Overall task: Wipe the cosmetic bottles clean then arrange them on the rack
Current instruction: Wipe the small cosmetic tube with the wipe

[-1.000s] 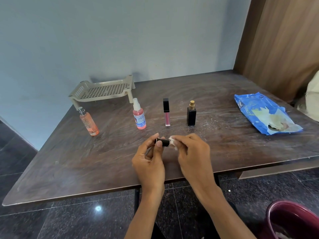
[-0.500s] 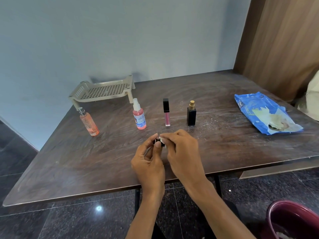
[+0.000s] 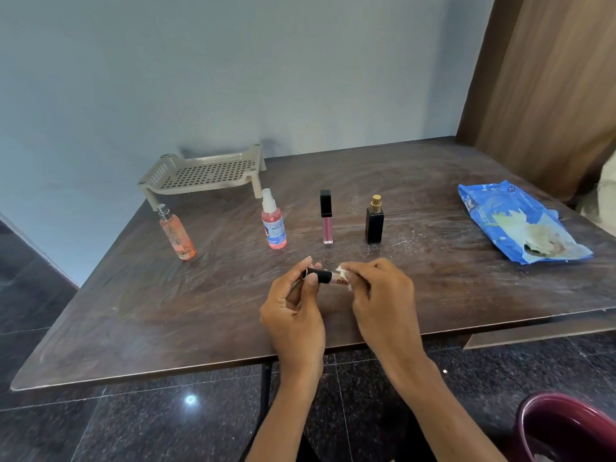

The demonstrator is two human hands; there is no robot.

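Tube [image 3: 325, 276], where is it?
Held sideways just above the tabletop [image 3: 200, 311], near its front edge; left hand [image 3: 293, 315] pinches the black cap in its fingers, right hand [image 3: 383, 301] fingers pinch a white wipe [image 3: 343, 273] round the other end
Rack [image 3: 206, 171]?
Back left, well apart

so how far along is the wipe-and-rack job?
Done: nothing racked; the rack holds no bottles. In hand: the left hand grips a tube by its black cap while the right hand pinches a wipe against its other end. Left: orange bottle, pink spray, lip gloss and black perfume stand on the table; whether they are wiped cannot be told. Then all five go on the rack.
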